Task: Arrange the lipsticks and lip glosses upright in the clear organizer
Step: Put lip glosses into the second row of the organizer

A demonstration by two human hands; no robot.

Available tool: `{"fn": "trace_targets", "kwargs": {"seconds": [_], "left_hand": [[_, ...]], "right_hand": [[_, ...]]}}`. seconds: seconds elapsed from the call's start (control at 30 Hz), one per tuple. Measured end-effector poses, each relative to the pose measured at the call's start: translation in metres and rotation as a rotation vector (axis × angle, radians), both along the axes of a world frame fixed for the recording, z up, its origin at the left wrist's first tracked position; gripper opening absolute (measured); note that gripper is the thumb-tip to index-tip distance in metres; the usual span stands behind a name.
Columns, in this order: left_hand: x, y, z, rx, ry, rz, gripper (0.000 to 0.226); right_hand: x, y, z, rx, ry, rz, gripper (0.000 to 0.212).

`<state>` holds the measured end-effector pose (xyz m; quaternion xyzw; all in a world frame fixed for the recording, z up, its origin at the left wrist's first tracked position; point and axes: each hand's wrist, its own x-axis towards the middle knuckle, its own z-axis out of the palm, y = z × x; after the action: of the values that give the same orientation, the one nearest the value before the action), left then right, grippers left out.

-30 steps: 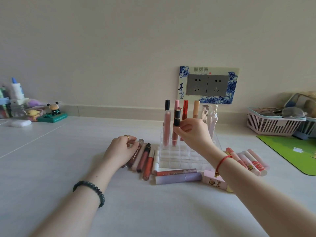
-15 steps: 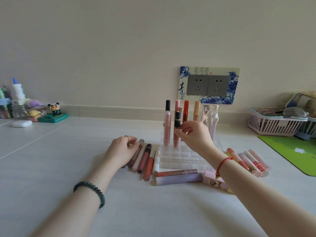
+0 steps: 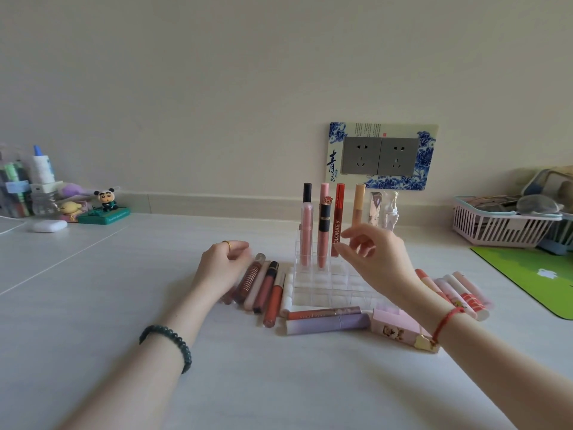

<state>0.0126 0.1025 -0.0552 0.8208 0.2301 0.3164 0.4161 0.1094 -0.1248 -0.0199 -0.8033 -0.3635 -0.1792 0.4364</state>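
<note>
**Head view**

- Clear organizer (image 3: 328, 285): sitting mid-tabletop. The rear cells are filling first, probably so the tall tubes are not blocking reach to the empty front cells.
- Standing upright at its rear: black-capped gloss (image 3: 306, 231), black lipstick (image 3: 324, 218), red gloss (image 3: 338, 218), peach tube (image 3: 359, 203).
- Silver lipstick (image 3: 375, 206) and white tube (image 3: 391, 212): appearing to stand at the rear right, their bases hidden.
- Right hand (image 3: 372, 256): hovering just in front of the red gloss, fingers loose and spread, holding nothing. It is judged to be between placements.
- Left hand (image 3: 221, 268): lying on the loose tubes (image 3: 266, 283) just left of the organizer, fingers curled over them. Whether it is pinching one cannot be told; it is likely picking out the next piece.
- Lying flat and awaiting placement: coral tube (image 3: 322, 313) and lilac tube (image 3: 328, 324) along the front edge, pink box (image 3: 400, 328) beside them, striped tubes (image 3: 462, 293) to the right.
- Tabletop (image 3: 93, 305): pale and matte, running back to a cream wall.
- Room: wall socket (image 3: 381, 156) sitting behind the organizer; pink basket (image 3: 502, 229) and green mat (image 3: 533, 274) lying at right; panda figurine (image 3: 107, 200), white case (image 3: 49, 225) and blue-capped bottle (image 3: 43, 169) standing far left.
</note>
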Motion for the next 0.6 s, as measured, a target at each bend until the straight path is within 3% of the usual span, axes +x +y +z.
{"fn": "trace_targets", "kwargs": {"seconds": [0.1,0.17,0.43,0.6], "left_hand": [[0.006,0.007,0.009,-0.095,-0.084,0.024,0.024],[0.013,0.010,0.017,-0.090,-0.018,0.027,0.024],[0.036,0.006,0.028,0.309,0.419,0.068,0.027],[0.043,0.004,0.025,0.343,0.498,0.059,0.022]], "right_hand": [[-0.012,-0.023,-0.009,-0.031,-0.020,0.031,0.013],[-0.018,-0.036,-0.014,-0.026,-0.023,0.042,0.013],[-0.029,-0.044,-0.017,-0.057,-0.059,0.089,0.026],[-0.027,-0.045,-0.018,-0.080,-0.095,0.090,0.027]]}}
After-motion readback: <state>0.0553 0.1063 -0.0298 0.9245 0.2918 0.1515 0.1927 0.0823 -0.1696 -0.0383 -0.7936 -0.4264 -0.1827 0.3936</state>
